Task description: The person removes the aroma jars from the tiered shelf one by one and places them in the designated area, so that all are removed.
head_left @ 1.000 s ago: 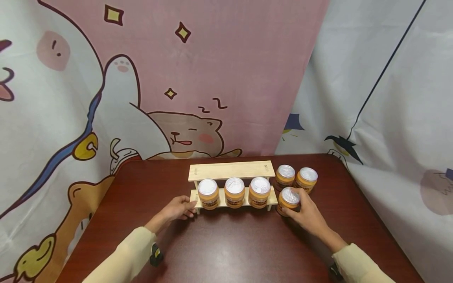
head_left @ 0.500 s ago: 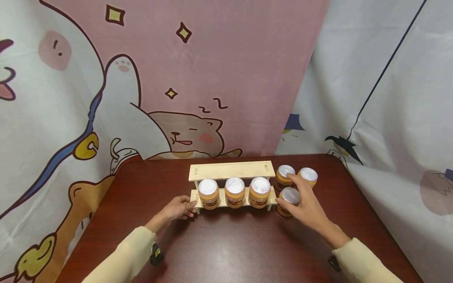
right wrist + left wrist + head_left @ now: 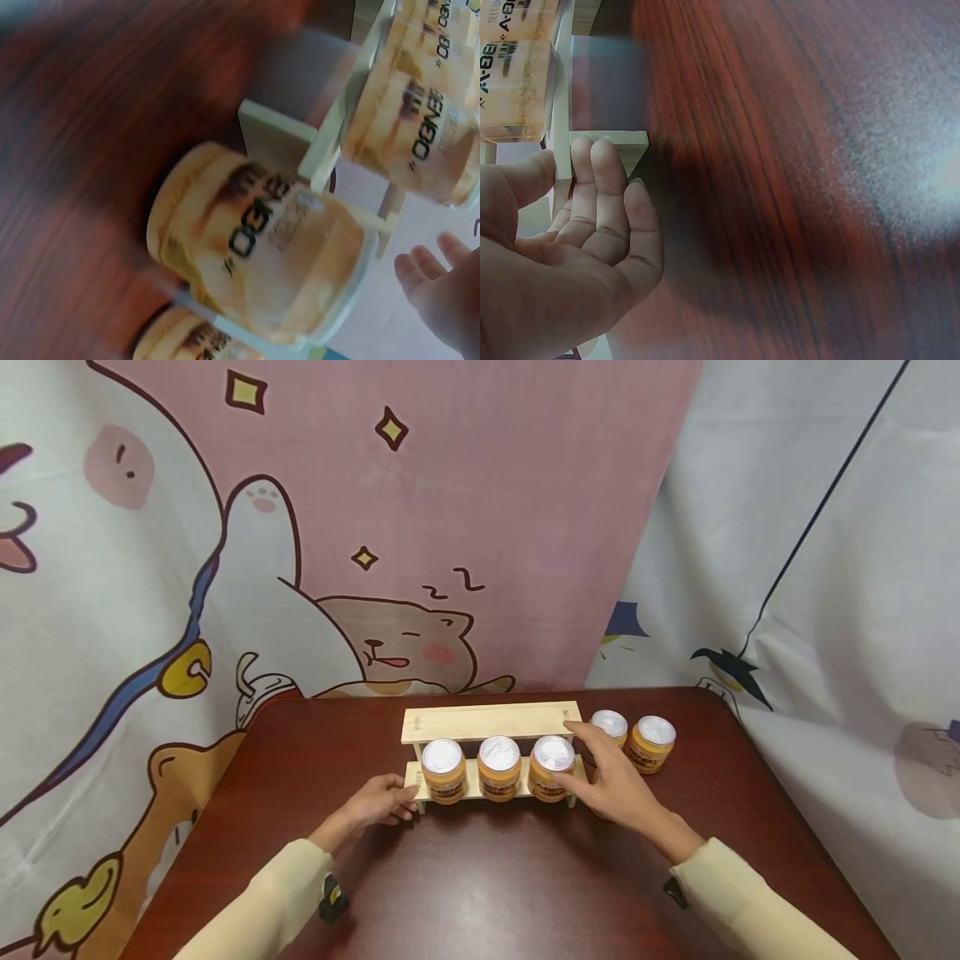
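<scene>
A two-step wooden rack [image 3: 487,723] stands on the table. Three orange jars with silvery lids line its lower step: left jar [image 3: 443,770], middle jar [image 3: 498,768], right jar [image 3: 552,755]. My left hand [image 3: 377,800] grips the left end of that step, thumb above and fingers beneath in the left wrist view. My right hand [image 3: 617,787] has its fingers spread, with thumb and fingertips over the rack's right end near the right jar; contact is unclear. Below it in the right wrist view stands a loose jar [image 3: 262,240] on the table, mostly hidden by the hand in the head view.
Behind the right hand, two more jars stand right of the rack: a partly covered jar [image 3: 610,725] and a fully visible jar [image 3: 651,745]. The dark red wooden table [image 3: 480,877] meets a cartoon-printed curtain [image 3: 480,527] at its back edge.
My right hand has let go of the loose jar, lifted off it and moved left to the rack's right end. The left hand keeps its grip, unmoved.
</scene>
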